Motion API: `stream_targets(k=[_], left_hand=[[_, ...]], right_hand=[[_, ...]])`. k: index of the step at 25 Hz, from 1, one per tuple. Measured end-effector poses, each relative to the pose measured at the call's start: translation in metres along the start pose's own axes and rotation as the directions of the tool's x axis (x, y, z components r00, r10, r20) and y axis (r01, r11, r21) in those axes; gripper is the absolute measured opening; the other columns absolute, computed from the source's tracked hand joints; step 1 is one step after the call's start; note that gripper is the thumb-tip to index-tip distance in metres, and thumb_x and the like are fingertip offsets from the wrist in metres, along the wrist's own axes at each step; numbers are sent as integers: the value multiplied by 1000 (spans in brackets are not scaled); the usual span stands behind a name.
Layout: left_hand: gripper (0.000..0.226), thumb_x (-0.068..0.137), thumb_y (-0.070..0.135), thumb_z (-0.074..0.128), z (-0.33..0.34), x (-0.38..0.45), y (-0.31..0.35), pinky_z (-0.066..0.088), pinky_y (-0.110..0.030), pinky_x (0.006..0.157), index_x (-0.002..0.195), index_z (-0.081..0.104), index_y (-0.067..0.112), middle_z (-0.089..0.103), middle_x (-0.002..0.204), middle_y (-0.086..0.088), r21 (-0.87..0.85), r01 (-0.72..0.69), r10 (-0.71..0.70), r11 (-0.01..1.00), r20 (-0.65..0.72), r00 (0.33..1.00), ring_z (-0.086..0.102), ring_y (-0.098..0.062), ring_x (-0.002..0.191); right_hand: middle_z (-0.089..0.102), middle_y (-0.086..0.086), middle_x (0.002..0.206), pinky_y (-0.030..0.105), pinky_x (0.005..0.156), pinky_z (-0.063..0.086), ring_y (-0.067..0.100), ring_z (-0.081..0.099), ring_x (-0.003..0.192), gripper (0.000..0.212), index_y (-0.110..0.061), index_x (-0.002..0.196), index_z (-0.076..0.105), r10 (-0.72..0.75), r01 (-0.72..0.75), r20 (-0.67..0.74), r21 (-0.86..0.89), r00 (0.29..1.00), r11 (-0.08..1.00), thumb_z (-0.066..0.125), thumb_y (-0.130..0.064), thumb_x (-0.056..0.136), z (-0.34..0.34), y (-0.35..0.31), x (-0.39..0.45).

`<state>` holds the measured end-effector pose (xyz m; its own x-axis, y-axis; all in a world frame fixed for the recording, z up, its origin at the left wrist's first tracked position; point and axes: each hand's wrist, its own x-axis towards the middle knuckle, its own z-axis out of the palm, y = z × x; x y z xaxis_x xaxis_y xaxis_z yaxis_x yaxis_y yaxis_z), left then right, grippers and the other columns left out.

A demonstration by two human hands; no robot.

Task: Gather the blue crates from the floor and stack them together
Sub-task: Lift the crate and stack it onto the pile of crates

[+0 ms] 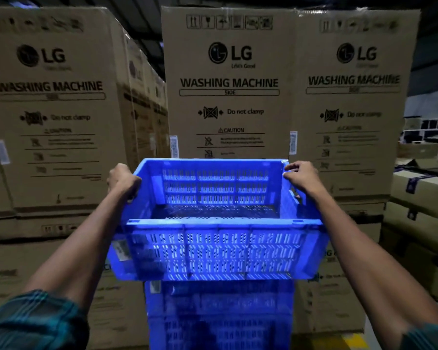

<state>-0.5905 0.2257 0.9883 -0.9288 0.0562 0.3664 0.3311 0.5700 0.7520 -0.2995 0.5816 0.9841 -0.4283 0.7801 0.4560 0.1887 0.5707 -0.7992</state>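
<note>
Tall brown cardboard boxes [229, 82] with "LG WASHING MACHINE" printed on them are standing in a row at the back, filling most of the view. In front of them a stack of blue plastic crates [220, 317] with slotted sides is standing low in the middle. Right above that stack, a blue plastic crate [217, 248] with slotted walls and an open top is being held up in the air. The left hand [123, 181] is closing its grip around the crate's left rim. The right hand [302, 176] is gripping the right rim near the far corner. A checked teal sleeve [36, 322] is showing at the bottom left.
</note>
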Motion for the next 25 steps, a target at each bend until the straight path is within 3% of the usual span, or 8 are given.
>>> stream_targets(k=[2, 6, 10, 15, 18, 20, 25], left_hand=[[7, 56, 4, 65, 19, 13, -3, 60, -48, 50, 55, 68, -2, 66, 53, -19, 38, 22, -23, 999, 40, 999, 71, -32, 54], [10, 65, 5, 69, 46, 29, -8, 59, -51, 47, 60, 70, -4, 67, 52, -18, 24, 61, -63, 998, 98, 993, 70, -32, 49], [18, 74, 4, 65, 72, 41, -6, 54, -35, 38, 61, 71, -7, 65, 48, -17, 17, 69, -70, 997, 128, 989, 64, -26, 39], [27, 84, 12, 69, 100, 71, -22, 49, -27, 37, 65, 67, -8, 64, 46, -15, 4, 15, -15, 1000, 302, 953, 56, -20, 31], [31, 88, 13, 71, 112, 98, -34, 57, -43, 55, 68, 64, -11, 68, 63, -26, -27, 1, 11, 1000, 450, 893, 59, -27, 41], [28, 90, 10, 69, 118, 105, -37, 53, -41, 54, 71, 63, -9, 67, 67, -28, -21, -22, 30, 1000, 490, 871, 60, -29, 43], [12, 90, 13, 70, 131, 114, -32, 52, -31, 52, 89, 70, 2, 68, 74, -19, -21, -83, 84, 996, 435, 897, 61, -26, 55]], right_hand=[[70, 9, 94, 22, 76, 40, 20, 60, 86, 24, -16, 105, 74, 23, -21, 38, -62, 999, 998, 66, -12, 82, 12, 14, 13], [72, 12, 104, 22, 74, 40, 23, 63, 84, 21, -19, 101, 74, 89, -80, 89, -99, 992, 992, 67, -16, 82, 33, 34, 30], [72, 11, 107, 22, 78, 41, 22, 63, 89, 22, -18, 101, 75, 125, -118, 63, -102, 990, 988, 67, -15, 81, 52, 48, 49], [73, 10, 106, 21, 76, 39, 23, 64, 90, 20, -18, 99, 76, 173, -164, 74, -124, 982, 979, 71, -16, 80, 71, 64, 71], [74, 7, 108, 23, 80, 40, 23, 63, 102, 17, -17, 98, 78, 203, -177, 150, -170, 967, 969, 73, -19, 82, 77, 65, 90], [74, 8, 108, 24, 80, 40, 20, 61, 96, 15, -15, 96, 78, 214, -180, 170, -194, 962, 964, 71, -18, 83, 82, 65, 98], [72, 9, 110, 31, 85, 48, 22, 62, 100, 17, -13, 99, 77, 229, -187, 161, -239, 960, 953, 70, -17, 84, 98, 69, 119]])
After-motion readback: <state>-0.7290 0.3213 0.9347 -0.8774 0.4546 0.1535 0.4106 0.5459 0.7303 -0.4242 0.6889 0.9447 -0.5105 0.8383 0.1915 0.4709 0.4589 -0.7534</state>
